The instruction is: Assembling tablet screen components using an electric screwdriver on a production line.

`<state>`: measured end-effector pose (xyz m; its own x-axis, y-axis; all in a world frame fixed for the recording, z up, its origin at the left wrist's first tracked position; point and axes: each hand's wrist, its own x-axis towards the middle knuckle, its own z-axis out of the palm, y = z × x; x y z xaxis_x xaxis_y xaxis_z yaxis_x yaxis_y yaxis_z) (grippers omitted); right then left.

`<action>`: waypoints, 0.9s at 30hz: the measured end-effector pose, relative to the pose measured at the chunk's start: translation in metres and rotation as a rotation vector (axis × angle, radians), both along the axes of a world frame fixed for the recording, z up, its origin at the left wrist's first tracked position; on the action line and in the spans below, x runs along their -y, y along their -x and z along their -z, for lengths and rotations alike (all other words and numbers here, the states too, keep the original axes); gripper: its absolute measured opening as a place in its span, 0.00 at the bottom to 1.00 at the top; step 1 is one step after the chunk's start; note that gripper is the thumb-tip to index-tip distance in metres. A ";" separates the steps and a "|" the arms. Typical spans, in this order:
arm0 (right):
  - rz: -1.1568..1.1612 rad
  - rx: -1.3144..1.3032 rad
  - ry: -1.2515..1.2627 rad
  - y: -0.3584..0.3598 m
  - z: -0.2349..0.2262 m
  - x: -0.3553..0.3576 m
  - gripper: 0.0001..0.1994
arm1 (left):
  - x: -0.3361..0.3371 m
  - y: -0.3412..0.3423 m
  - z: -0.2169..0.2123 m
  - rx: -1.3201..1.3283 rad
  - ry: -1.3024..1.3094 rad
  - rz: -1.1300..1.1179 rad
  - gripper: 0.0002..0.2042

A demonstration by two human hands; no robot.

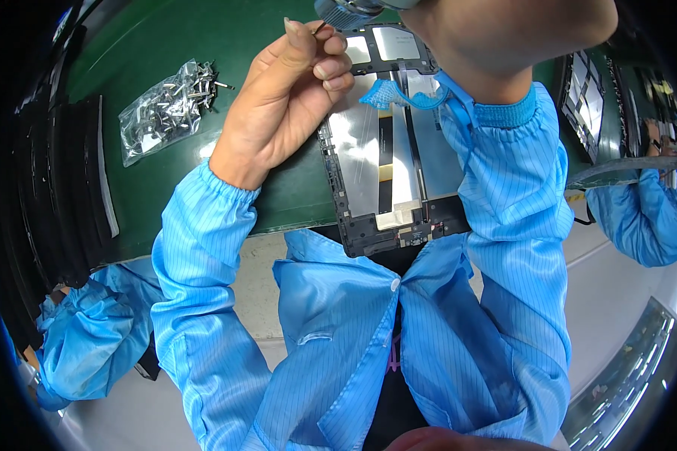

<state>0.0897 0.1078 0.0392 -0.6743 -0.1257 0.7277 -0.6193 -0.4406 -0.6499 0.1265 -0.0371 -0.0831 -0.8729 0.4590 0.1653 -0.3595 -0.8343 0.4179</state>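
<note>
In front of me at the table edge lies an opened tablet frame (365,150), black-rimmed with silver plates and a ribbon cable down its middle. Over its upper left, my left hand (289,98) is closed in a pinch, palm partly turned up. What its fingertips hold is too small to make out. Right by those fingertips is the thin dark tip of a screwdriver (346,13) with a knurled silver collar. My right hand (511,34) is on this tool above the frame's upper right; its fingers are mostly out of the picture. A blue band circles the right wrist.
On the green table (158,203) at left sits a clear plastic bag (162,113) of small metal parts. Dark panels (60,173) stack at the far left. Another tablet frame (583,105) lies at right. Blue-sleeved people (101,331) are on both sides.
</note>
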 end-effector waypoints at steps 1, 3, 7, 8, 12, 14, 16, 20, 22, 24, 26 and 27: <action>0.001 0.001 0.000 0.000 0.000 0.000 0.14 | 0.000 0.000 0.000 0.008 -0.004 0.005 0.17; 0.002 0.002 -0.003 0.000 -0.001 0.000 0.14 | 0.000 0.000 0.000 0.016 -0.009 0.010 0.17; 0.002 0.004 -0.007 0.001 -0.001 -0.001 0.14 | -0.002 0.000 -0.001 0.012 -0.003 0.007 0.17; 0.002 0.004 -0.007 0.001 -0.001 0.000 0.14 | -0.001 0.000 -0.001 0.012 0.004 0.005 0.17; 0.008 0.005 -0.010 0.001 -0.002 -0.002 0.14 | -0.001 0.000 -0.003 0.018 0.032 -0.010 0.18; 0.009 0.006 -0.011 0.001 -0.001 -0.002 0.14 | -0.002 0.000 -0.004 0.010 0.059 -0.021 0.18; 0.011 0.006 -0.012 -0.001 -0.002 -0.002 0.14 | 0.000 0.001 -0.003 0.000 0.061 -0.017 0.18; 0.009 0.008 -0.013 0.002 -0.001 -0.002 0.14 | 0.003 0.003 -0.002 -0.045 0.062 -0.019 0.18; 0.005 0.010 -0.014 0.001 -0.002 -0.004 0.14 | 0.006 0.005 -0.001 -0.042 0.074 -0.017 0.19; 0.002 0.012 -0.017 0.003 -0.001 -0.005 0.14 | 0.003 0.004 -0.006 -0.039 0.083 -0.013 0.20; 0.004 0.013 -0.023 0.005 0.000 -0.006 0.14 | -0.007 0.000 -0.019 0.091 0.246 -0.160 0.15; -0.002 0.012 -0.022 0.004 -0.001 -0.004 0.14 | -0.003 0.001 -0.018 0.090 0.247 -0.166 0.15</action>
